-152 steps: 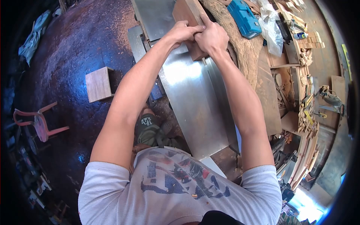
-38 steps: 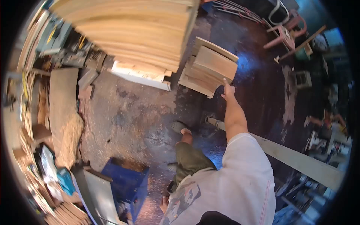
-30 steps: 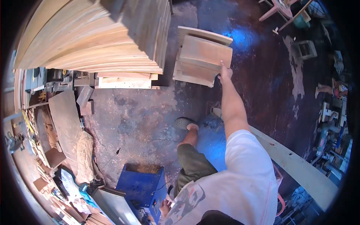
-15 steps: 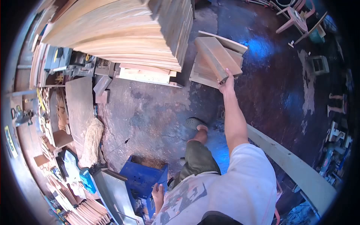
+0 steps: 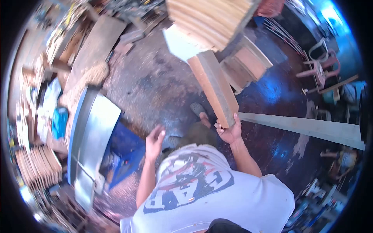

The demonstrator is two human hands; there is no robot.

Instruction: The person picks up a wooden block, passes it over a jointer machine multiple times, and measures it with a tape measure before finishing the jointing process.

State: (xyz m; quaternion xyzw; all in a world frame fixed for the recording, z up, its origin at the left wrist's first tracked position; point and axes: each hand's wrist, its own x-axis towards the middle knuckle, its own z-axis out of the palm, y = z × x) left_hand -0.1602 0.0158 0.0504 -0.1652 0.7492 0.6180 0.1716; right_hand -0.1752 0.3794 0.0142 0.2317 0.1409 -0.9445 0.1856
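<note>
A long brown wooden block [image 5: 215, 91] is held out in front of me, its near end gripped by my right hand [image 5: 231, 130]. Its far end lies over the edge of a white panel near the tall stack of boards [image 5: 211, 19]. My left hand [image 5: 155, 141] is raised on the left with fingers apart and holds nothing. Nearest to it is the metal-topped blue machine [image 5: 99, 128]. Behind the block, a wooden tray [image 5: 246, 64] with a reddish-brown piece in it stands on the floor.
A long pale board [image 5: 303, 126] stretches to the right. Pink plastic chairs [image 5: 320, 70] stand at the back right. On the left are a leaning wooden panel [image 5: 93, 50], a teal container [image 5: 60, 122] and a row of thin wooden pieces [image 5: 39, 165].
My right hand has lifted the wooden block off the tray and drawn it nearer to me. My left hand has come up and forward. The view has turned.
</note>
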